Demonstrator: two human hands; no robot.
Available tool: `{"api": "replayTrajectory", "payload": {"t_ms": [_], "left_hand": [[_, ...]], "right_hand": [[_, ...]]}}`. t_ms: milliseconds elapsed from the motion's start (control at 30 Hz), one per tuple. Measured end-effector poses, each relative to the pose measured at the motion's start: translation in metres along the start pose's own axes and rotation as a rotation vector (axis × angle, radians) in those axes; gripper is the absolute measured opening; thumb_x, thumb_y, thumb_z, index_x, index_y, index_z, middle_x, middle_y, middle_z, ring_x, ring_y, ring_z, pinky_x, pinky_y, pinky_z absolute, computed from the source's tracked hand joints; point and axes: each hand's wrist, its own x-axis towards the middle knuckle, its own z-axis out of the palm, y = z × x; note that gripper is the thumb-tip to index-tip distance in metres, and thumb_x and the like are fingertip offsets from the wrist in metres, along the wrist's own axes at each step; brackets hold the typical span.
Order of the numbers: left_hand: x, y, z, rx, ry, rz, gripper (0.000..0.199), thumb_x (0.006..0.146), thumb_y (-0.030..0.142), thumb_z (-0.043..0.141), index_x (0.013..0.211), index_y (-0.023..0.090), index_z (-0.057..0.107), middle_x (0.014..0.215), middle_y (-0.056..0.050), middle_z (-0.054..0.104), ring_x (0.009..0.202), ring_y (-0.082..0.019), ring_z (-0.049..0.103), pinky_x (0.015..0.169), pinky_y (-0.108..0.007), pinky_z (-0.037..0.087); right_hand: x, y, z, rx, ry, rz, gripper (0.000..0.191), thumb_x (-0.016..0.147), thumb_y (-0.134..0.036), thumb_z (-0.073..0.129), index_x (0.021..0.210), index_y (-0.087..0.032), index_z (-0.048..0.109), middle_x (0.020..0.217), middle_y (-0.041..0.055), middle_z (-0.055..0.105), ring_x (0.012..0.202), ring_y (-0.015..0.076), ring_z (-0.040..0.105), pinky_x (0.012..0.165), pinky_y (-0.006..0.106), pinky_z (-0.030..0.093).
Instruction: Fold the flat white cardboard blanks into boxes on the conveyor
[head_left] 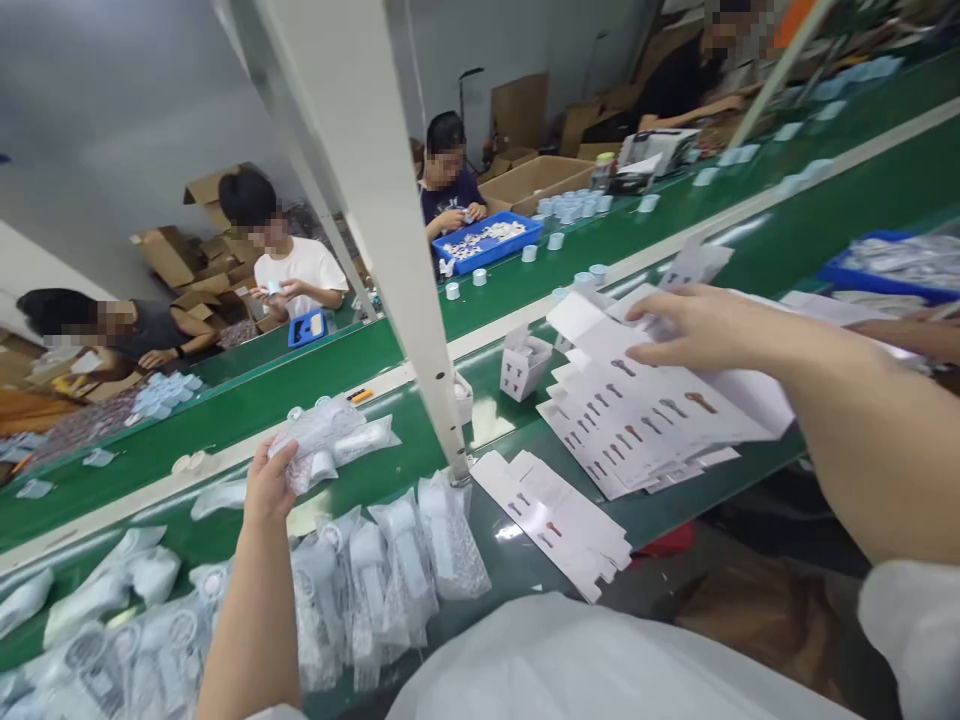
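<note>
My left hand (271,482) grips a bubble-wrapped package (330,428) above the green tabletop (510,572); I judge it light, slippery, best held mid-body. My right hand (694,325), fingers parted, hovers at thin, bendable cartons (637,415).

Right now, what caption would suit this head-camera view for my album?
Left hand holding plastic-wrapped goods, right hand over flat printed cartons, co-workers across the green line.

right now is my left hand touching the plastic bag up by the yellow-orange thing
Touching. The head view shows the left hand gripping the bag at its edge, thumb laid against the plastic.
</note>
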Motion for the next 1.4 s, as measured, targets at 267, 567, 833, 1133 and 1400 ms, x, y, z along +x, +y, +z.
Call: {"api": "replayTrajectory", "payload": {"t_ms": [267, 567, 833, 1133, 1400], "left_hand": [[-0.043, 0.032, -0.09, -0.125, 0.169, 0.089, 0.046, 0.045, 0.026, 0.085, 0.087, 0.02, 0.065, 0.079, 0.003, 0.067, 0.07, -0.015, 0.06, 0.067, -0.027, 0.051], [-0.033, 0.011, -0.079, -0.109, 0.086, 0.372, 0.043, 0.06, 0.031, 0.077, 0.098, 0.023, 0.059, 0.094, -0.001, 0.067, 0.083, -0.02, 0.063, 0.079, -0.034, 0.053], [-0.023, -0.032, -0.011, 1.093, -0.574, 0.571, 0.037, 0.081, 0.011, 0.056, 0.116, 0.019, 0.064, 0.131, -0.016, 0.06, 0.122, -0.028, 0.061, 0.104, -0.039, 0.05], [0.01, 0.026, 0.088, 1.58, -0.756, 0.223, 0.032, 0.077, 0.016, 0.061, 0.107, 0.017, 0.072, 0.111, -0.017, 0.075, 0.107, -0.031, 0.071, 0.088, -0.034, 0.054], [-0.008, -0.008, 0.118, 1.593, -0.573, 0.285, 0.039, 0.094, 0.026, 0.05, 0.128, 0.007, 0.051, 0.123, -0.027, 0.064, 0.108, -0.03, 0.071, 0.087, -0.035, 0.054]], "right_hand": [[-0.138, -0.201, 0.092, 0.563, -0.029, -0.734, 0.072, 0.084, -0.06, 0.07, 0.148, -0.035, 0.046, 0.134, 0.0125, 0.059, 0.122, 0.0354, 0.061, 0.101, 0.053, 0.06], [-0.031, -0.334, 0.309, 0.522, -0.118, -0.487, 0.061, 0.093, -0.023, 0.055, 0.15, -0.008, 0.041, 0.144, 0.0267, 0.049, 0.138, 0.0375, 0.048, 0.117, 0.056, 0.042], [-0.038, -0.328, 0.341, 0.477, -0.154, -0.496, 0.048, 0.1, -0.018, 0.037, 0.145, -0.005, 0.048, 0.144, 0.0253, 0.051, 0.129, 0.0337, 0.056, 0.113, 0.051, 0.046], [-0.035, -0.318, 0.339, 0.489, -0.249, -0.409, 0.043, 0.098, -0.016, 0.04, 0.136, -0.01, 0.058, 0.145, 0.0203, 0.052, 0.121, 0.0281, 0.063, 0.108, 0.045, 0.051], [-0.026, -0.309, 0.344, 0.546, -0.265, -0.275, 0.073, 0.088, -0.031, 0.064, 0.152, -0.008, 0.036, 0.155, 0.0277, 0.037, 0.138, 0.0379, 0.05, 0.111, 0.053, 0.045]]}}
